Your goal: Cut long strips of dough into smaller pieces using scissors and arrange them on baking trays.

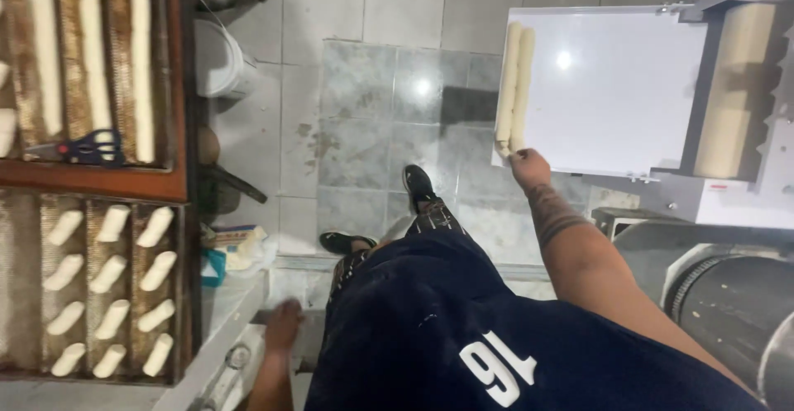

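Note:
My right hand reaches out to the near end of two long dough rolls that lie side by side along the left edge of a white machine tray. The fingers touch the rolls' near ends. My left hand hangs low at the edge of a white table, fingers curled, and rests against that edge with nothing visibly in it. My dark shirt and legs fill the lower middle.
Left: a wavy tray with long dough sticks and blue scissors, and below it a tray with several short dough pieces. A white bucket stands on the tiled floor. A dough machine with a roller sits right.

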